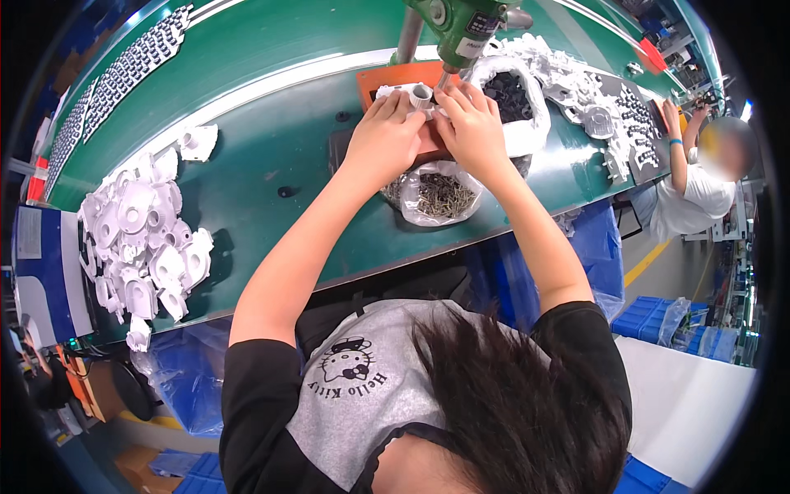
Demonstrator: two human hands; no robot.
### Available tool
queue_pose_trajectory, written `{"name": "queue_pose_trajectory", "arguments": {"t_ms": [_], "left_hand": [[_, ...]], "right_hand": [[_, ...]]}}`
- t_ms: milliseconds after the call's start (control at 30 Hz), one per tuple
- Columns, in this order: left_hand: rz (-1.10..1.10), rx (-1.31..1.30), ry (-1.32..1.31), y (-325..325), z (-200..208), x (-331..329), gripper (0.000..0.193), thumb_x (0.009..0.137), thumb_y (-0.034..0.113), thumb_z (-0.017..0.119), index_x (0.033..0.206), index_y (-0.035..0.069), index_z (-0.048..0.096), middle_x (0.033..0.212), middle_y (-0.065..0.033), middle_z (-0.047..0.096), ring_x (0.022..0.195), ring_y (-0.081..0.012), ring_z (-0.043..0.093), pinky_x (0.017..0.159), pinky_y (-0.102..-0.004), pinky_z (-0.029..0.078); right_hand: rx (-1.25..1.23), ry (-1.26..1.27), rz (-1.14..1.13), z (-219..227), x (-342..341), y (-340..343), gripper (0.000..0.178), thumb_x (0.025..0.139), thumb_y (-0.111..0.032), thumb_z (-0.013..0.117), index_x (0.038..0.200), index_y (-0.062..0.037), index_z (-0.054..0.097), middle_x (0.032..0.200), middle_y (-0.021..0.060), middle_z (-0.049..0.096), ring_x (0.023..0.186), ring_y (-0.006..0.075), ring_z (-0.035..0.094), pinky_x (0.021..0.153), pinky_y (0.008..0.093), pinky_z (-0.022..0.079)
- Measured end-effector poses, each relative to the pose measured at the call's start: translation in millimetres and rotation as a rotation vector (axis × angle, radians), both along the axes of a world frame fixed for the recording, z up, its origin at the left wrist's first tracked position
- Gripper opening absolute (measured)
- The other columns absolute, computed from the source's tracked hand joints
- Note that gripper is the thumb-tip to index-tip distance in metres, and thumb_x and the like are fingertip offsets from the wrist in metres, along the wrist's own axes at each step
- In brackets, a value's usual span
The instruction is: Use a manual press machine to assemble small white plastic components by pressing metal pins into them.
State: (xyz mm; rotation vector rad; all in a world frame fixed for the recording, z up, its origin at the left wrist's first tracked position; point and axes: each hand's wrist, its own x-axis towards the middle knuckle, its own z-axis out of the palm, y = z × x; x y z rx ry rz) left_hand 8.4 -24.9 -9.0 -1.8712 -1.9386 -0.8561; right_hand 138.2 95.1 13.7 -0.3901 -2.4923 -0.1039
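A white plastic part with a round collar lies on the orange base of a green press. My left hand grips its left and near side, fingers bent and closed. From the right, my right hand closes on the same part, fingertips close to the metal rod pointing down from the press head. The fingers hide much of the part. Just below my hands sits a clear plastic bag of small screws.
White plastic parts are heaped at left and far right. Right of the press stands a bag of black pieces. Rows of small parts line the far left belt. Another person works at far right.
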Motion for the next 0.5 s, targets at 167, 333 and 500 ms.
{"name": "queue_pose_trajectory", "arguments": {"t_ms": [167, 333, 500], "left_hand": [[0.015, -0.006, 0.046, 3, 1, 3, 0.024, 0.076, 0.014, 0.059, 0.097, 0.002, 0.061, 0.114, -0.0265, 0.058, 0.113, -0.0363, 0.053, 0.102, -0.0428, 0.037], [0.114, 0.010, 0.093, 8, 6, 16, 0.022, 0.076, 0.014, 0.060, 0.093, 0.000, 0.060, 0.105, -0.0275, 0.060, 0.104, -0.0385, 0.057, 0.094, -0.0444, 0.044], [0.108, 0.076, 0.067, 11, 3, 14, 0.021, 0.075, 0.015, 0.061, 0.089, 0.000, 0.059, 0.106, -0.0280, 0.060, 0.103, -0.0394, 0.057, 0.092, -0.0443, 0.045]], "right_hand": [[0.050, -0.006, -0.018, -11, 6, 2, 0.034, 0.081, -0.022, 0.059, 0.112, -0.0082, 0.060, 0.124, 0.0087, 0.055, 0.119, 0.0293, 0.046, 0.093, 0.0454, 0.039], [0.030, -0.022, -0.008, -9, 10, -6, 0.035, 0.083, -0.022, 0.058, 0.115, -0.0082, 0.059, 0.127, 0.0103, 0.054, 0.121, 0.0308, 0.044, 0.094, 0.0473, 0.038], [-0.362, 0.172, 0.164, -14, 24, 33, 0.034, 0.089, -0.022, 0.052, 0.117, -0.0050, 0.060, 0.125, 0.0170, 0.054, 0.119, 0.0348, 0.047, 0.096, 0.0445, 0.038]]}}
